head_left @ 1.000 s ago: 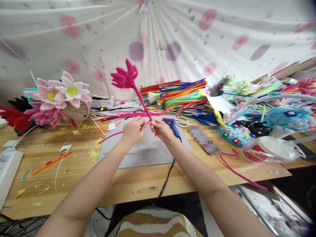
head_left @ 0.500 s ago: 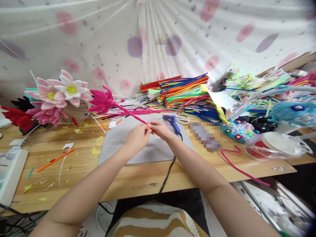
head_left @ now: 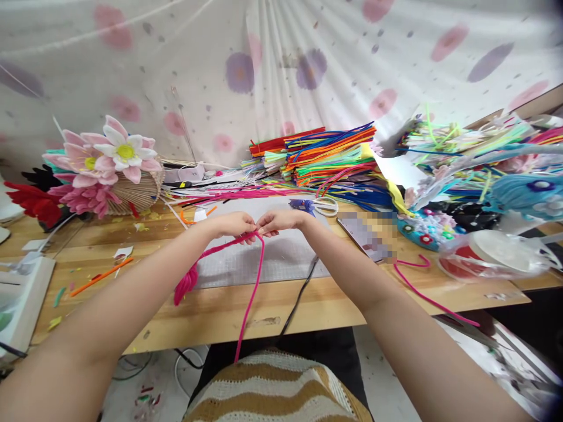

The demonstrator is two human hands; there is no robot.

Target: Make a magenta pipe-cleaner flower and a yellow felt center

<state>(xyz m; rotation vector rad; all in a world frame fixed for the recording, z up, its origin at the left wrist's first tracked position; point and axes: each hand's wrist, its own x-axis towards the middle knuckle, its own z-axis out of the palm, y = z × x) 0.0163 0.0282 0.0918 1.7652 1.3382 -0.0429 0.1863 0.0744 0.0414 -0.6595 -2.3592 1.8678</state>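
Both of my hands meet above the grey cutting mat (head_left: 290, 264). My left hand (head_left: 236, 225) is closed on the stem of a hot-pink pipe-cleaner flower (head_left: 187, 284). Its bloom hangs down to the left, partly behind my left forearm. My right hand (head_left: 279, 221) is closed in a pinch right beside the left, at the stem's end, where a pink pipe cleaner (head_left: 252, 287) comes out. That pipe cleaner's tail droops over the table edge towards my lap. My fingers hide just how the two join.
A blue glue gun (head_left: 303, 205) lies behind my right hand. To the right are a phone (head_left: 365, 237) and a loose pink pipe cleaner (head_left: 426, 302). Bundles of coloured pipe cleaners (head_left: 329, 158) line the back. Finished flowers (head_left: 125, 152) stand at left, near an orange strip (head_left: 101, 275).
The flower has swung from pointing up and away to hanging down at left. A long pink pipe cleaner now dangles from my fingers. My hands stay together at nearly the same spot.
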